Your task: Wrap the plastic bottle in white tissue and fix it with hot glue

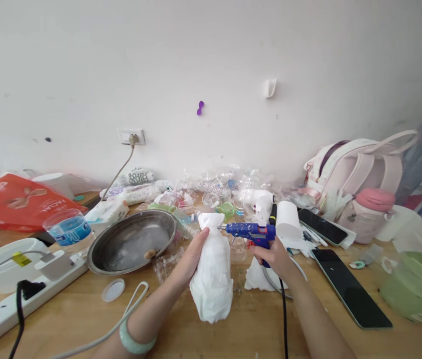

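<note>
My left hand (192, 254) is wrapped round a bottle-shaped object covered in white tissue paper (212, 271), holding it upright over the wooden table (83, 324). My right hand (276, 257) grips a blue hot glue gun (251, 232). Its nozzle points left and sits right at the neck of the wrapped object. The gun's black cord (283, 319) runs down past my right forearm. A pale green bangle (134, 341) is on my left wrist.
A metal bowl (130, 242) sits left of my hands, with a power strip (16, 296) and water bottle (69, 229) further left. Cut clear plastic pieces (214, 189) pile along the wall. Two phones (349, 286), a white roll (288, 219), a backpack (356, 167) and a green basin (416, 286) lie right.
</note>
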The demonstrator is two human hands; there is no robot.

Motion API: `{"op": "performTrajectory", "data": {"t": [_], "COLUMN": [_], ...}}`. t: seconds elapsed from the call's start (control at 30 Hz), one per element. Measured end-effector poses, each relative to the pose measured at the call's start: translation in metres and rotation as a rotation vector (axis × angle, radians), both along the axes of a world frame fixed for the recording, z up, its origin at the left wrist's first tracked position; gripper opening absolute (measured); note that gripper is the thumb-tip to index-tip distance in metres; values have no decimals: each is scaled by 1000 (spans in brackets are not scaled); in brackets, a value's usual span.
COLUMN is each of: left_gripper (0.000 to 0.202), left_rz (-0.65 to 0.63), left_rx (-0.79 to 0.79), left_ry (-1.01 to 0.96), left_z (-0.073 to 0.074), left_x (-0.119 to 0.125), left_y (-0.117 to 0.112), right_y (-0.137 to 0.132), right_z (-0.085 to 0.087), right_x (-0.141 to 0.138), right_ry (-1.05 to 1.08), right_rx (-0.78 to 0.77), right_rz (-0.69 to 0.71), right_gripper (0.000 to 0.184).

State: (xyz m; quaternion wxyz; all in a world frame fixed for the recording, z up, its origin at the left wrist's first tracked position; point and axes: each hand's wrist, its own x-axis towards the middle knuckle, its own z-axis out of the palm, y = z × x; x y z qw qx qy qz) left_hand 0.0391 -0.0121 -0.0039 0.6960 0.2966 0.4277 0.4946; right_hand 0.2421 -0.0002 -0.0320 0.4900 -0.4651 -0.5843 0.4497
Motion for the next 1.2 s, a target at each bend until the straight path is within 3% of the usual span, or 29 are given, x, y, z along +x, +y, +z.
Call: {"op": "performTrajectory", "data": {"t": [0.23, 0.43, 0.57, 0.67, 0.8, 0.93, 1.07, 1.2], "left_gripper": [34, 40, 44, 43, 40, 43, 53, 73], "left_rz": [-66, -112, -175, -136, -52, -59, -37, -180], "left_rx": [86, -140, -205, -125, 63, 179, 286, 461], "left_ry": [-29, -68, -120, -105, 41, 187, 175, 177], "left_z": [-3, -5, -8, -11, -15, -20, -27, -35], "left_x": [0, 0, 0, 2, 5, 8, 9, 5], "left_y": [2, 2, 1, 1, 0, 1, 4, 5], "right_y": [-1, -5, -4, -1, 2, 1, -2, -4], "right_z": [3, 8, 13, 14, 6, -6, -14, -19], "right_x": [-4, -2, -5, -12, -22, -30, -40, -45], "right_ry": [75, 339, 537, 624, 552, 469, 396, 394], "right_rx": [-16, -82, -125, -102, -39, -36, -72, -83], "right_rz": [26, 138, 72, -93, -277, -326, -356, -300], "right_gripper": [11, 14, 15, 21, 31, 36, 38, 32]}}
